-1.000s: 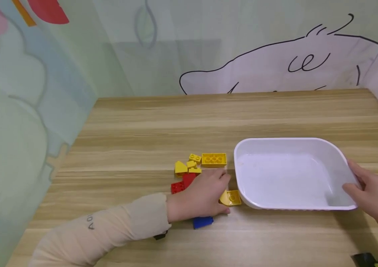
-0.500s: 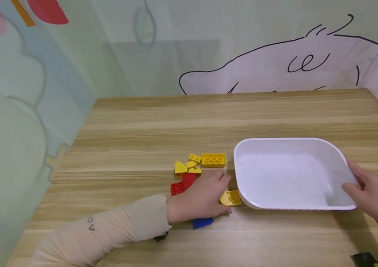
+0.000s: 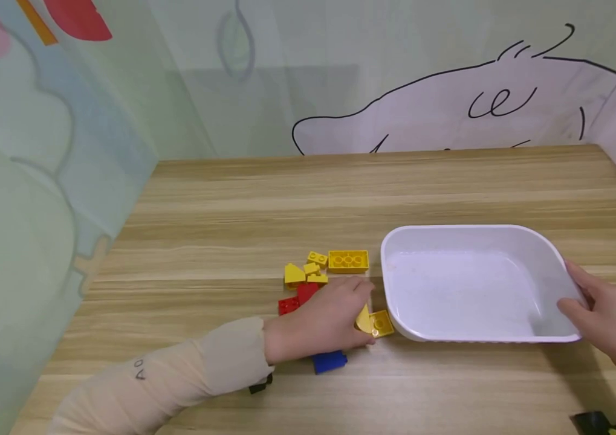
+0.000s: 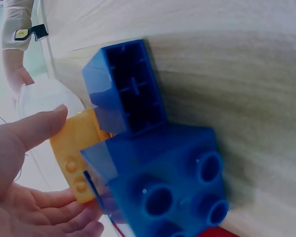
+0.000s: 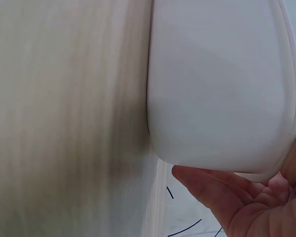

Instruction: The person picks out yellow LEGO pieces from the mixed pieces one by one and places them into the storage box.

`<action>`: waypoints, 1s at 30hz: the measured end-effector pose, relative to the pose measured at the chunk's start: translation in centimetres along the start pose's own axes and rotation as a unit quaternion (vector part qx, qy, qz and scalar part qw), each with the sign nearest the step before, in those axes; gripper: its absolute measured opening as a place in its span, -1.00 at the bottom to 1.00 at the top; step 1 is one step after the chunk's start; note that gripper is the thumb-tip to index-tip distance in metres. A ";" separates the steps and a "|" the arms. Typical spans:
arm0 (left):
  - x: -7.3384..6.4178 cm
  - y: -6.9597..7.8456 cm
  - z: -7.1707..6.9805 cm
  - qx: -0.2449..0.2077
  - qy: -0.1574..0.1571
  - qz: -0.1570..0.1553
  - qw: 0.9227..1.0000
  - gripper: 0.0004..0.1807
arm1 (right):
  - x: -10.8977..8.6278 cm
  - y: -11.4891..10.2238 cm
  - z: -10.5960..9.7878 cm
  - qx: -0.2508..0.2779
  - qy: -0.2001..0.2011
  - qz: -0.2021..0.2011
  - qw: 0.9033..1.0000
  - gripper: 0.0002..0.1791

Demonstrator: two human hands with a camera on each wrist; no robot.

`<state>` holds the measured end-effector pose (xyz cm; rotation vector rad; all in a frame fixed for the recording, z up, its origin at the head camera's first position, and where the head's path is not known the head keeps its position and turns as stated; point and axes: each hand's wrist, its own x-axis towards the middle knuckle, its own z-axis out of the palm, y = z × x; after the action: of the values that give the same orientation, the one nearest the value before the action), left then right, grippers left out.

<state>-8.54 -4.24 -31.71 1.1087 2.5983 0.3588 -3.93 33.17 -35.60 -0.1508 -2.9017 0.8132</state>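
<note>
My left hand (image 3: 324, 317) reaches over loose toy building bricks. It holds a yellow brick (image 4: 69, 153) between the thumb on one end and the fingertips on the other, as the left wrist view shows. Right beside that brick, a second yellow brick (image 3: 381, 324) lies near the tub's left wall. Two blue bricks (image 4: 133, 89) stand close to the left palm; in the head view one blue brick (image 3: 329, 362) shows below the hand. My right hand (image 3: 607, 314) grips the right end of a white plastic tub (image 3: 465, 290), thumb inside, fingers outside. The tub has nothing in it.
Red bricks (image 3: 289, 306) lie partly hidden behind the left hand. Beyond them sit a sloped yellow brick (image 3: 294, 276), a long yellow brick (image 3: 348, 261) and several small yellow ones. The wooden table (image 3: 231, 211) meets a wall with cartoon drawings (image 3: 449, 109) at the back.
My left hand and sleeve have shifted slightly left, and the yellow bricks at its fingers have turned a little. The right hand and tub stay put.
</note>
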 end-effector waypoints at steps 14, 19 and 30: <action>-0.1 0.1 -1.0 -0.010 0.018 0.002 1.000 -0.27 | 0.1 0.0 -0.2 0.000 -0.002 0.003 1.000 -0.35; -0.3 0.2 -1.4 0.005 0.052 0.032 0.998 -0.44 | 0.2 -0.3 -0.2 -0.011 0.000 0.000 1.000 -0.36; -0.8 0.6 -2.6 -0.006 0.106 0.042 0.993 -0.55 | 0.1 -0.4 -0.1 -0.010 -0.003 0.007 1.000 -0.35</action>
<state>-8.56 -4.67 -28.96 1.2395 2.7320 0.5370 -4.01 32.91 -35.26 -0.1698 -2.9190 0.7884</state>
